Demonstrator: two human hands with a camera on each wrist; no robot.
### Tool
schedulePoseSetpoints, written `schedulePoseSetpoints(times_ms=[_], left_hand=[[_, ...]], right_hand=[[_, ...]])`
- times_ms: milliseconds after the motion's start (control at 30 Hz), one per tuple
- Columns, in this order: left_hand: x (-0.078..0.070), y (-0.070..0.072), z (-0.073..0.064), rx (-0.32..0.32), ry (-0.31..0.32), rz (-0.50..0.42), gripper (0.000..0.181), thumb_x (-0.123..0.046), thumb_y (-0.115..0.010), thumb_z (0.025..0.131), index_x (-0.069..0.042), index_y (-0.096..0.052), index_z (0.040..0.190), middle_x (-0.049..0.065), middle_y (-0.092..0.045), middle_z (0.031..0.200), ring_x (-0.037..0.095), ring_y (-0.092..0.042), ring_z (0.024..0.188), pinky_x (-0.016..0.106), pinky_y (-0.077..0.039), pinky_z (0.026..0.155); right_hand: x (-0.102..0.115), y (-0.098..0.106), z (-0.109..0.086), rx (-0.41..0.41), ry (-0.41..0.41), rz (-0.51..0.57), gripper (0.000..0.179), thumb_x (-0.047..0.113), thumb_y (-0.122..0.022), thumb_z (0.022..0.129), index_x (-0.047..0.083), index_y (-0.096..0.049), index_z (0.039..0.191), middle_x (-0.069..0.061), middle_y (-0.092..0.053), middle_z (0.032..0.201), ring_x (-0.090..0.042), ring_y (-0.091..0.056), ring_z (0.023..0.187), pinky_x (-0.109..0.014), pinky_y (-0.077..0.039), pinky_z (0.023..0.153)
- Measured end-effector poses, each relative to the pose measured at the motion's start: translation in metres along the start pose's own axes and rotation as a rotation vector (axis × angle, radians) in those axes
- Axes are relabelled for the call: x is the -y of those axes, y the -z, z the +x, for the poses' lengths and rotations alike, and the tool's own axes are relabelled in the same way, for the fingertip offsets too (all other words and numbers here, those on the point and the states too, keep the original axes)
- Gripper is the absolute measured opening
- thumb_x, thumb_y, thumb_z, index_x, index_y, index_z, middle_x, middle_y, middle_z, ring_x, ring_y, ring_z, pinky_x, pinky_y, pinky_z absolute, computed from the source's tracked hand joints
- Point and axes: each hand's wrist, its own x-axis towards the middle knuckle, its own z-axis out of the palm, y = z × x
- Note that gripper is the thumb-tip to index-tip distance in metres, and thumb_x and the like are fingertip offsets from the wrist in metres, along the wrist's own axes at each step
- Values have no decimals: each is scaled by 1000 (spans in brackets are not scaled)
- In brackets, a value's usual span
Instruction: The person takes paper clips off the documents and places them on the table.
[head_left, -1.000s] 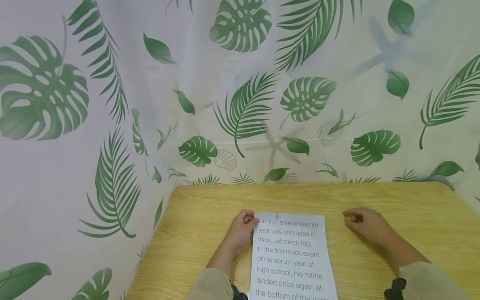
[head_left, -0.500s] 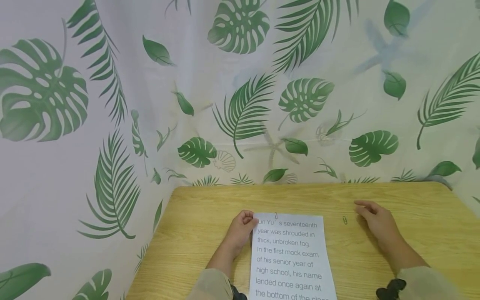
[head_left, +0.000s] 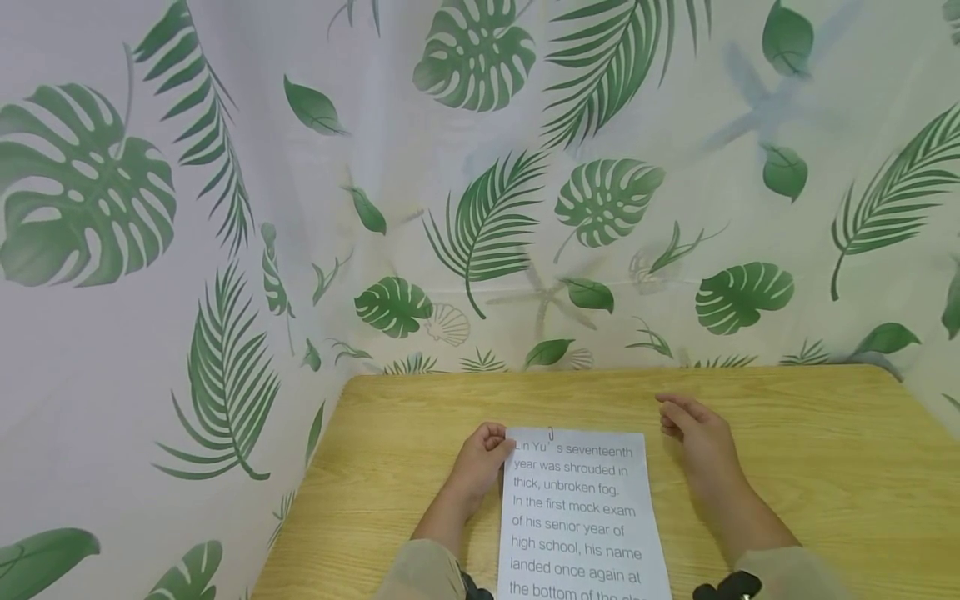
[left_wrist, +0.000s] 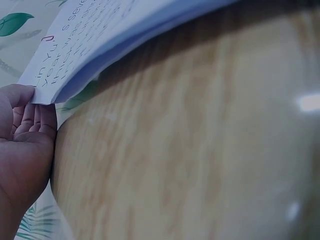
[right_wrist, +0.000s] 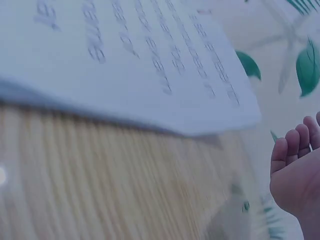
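Note:
A stack of white printed sheets (head_left: 573, 517) lies over the table, with a red paper clip (head_left: 551, 433) on its top edge. My left hand (head_left: 480, 457) pinches the stack's top-left corner; in the left wrist view the thumb (left_wrist: 22, 94) is over the sheet and the fingers are beneath. Right of the stack's top corner, my right hand (head_left: 701, 437) hovers with loosely bent fingers and nothing in them. A small green paper clip (right_wrist: 245, 206) lies on the table in the right wrist view; in the head view the right hand hides it.
The wood-grain table (head_left: 825, 467) has rounded far corners. Behind it and along the left hangs a white curtain (head_left: 420, 233) printed with green leaves. Dark bands (head_left: 727, 586) sit at both wrists.
The right hand let go of the green paper clip, leaving it on the table, drew back right, then moved left towards the sheets. The left hand stayed at the corner.

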Motion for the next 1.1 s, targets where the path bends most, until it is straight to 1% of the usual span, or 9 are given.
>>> schedulePoseSetpoints(times_ms=[133, 233, 333, 433, 500, 567, 700, 900, 1100], left_hand=[[1, 0, 0, -3, -5, 15, 19, -18, -66, 108, -10, -61, 125, 1, -66, 104, 16, -62, 98, 29, -50, 92], [1, 1, 0, -8, 4, 20, 18, -19, -66, 108, -11, -62, 124, 0, -66, 104, 16, -63, 98, 28, -50, 92], [2, 1, 0, -7, 11, 17, 17, -19, -66, 108, -12, -62, 123, -1, -64, 103, 15, -62, 98, 27, -50, 92], [3, 1, 1, -5, 7, 11, 17, -19, -66, 108, -12, -62, 124, -1, -63, 104, 15, -62, 98, 27, -50, 92], [3, 1, 1, -4, 7, 3, 17, -19, -66, 108, -11, -62, 124, 0, -63, 104, 15, -62, 99, 27, -50, 92], [2, 1, 1, -1, 6, 0, 17, -18, -65, 109, -11, -61, 124, 0, -62, 104, 15, -61, 99, 27, -50, 93], [0, 2, 2, 7, 1, -7, 18, -19, -65, 109, -10, -61, 124, 0, -62, 105, 16, -62, 99, 28, -50, 93], [-1, 3, 1, 29, 5, -31, 19, -19, -65, 109, -10, -60, 125, 0, -63, 106, 16, -62, 101, 28, -50, 95], [1, 4, 1, 40, -2, -49, 17, -18, -64, 109, -10, -60, 123, 0, -63, 104, 15, -62, 100, 28, -48, 93]], right_hand=[[-3, -28, -5, 26, 35, -231, 39, 32, -60, 113, 10, -66, 145, 8, -71, 126, -3, -63, 108, -11, -53, 91], [-5, -46, -7, 56, 78, -371, 42, 29, -60, 112, 8, -63, 149, -9, -67, 142, -9, -62, 115, -10, -50, 90], [-7, -63, -10, 76, 169, -496, 37, 21, -62, 110, 7, -67, 144, -16, -66, 136, -19, -62, 116, -17, -52, 93], [-7, -78, -13, 91, 275, -617, 34, 14, -64, 107, 5, -70, 140, -15, -67, 127, -27, -65, 118, -34, -56, 103], [-7, -87, -14, 116, 338, -684, 35, 12, -66, 105, 4, -69, 139, -14, -68, 128, -32, -66, 122, -47, -56, 108], [-6, -93, -14, 147, 393, -741, 37, 11, -68, 104, 4, -69, 140, -15, -68, 132, -35, -67, 126, -54, -55, 111], [-7, -105, -12, 211, 462, -851, 40, 14, -73, 102, 6, -68, 142, -14, -68, 138, -36, -66, 132, -56, -53, 114], [-9, -115, -7, 273, 512, -999, 34, 13, -80, 97, 11, -75, 131, -6, -74, 124, -30, -70, 122, -51, -57, 108], [-11, -118, -7, 283, 495, -1014, 33, 11, -82, 95, 14, -77, 127, -5, -78, 126, -29, -71, 123, -51, -57, 109]])
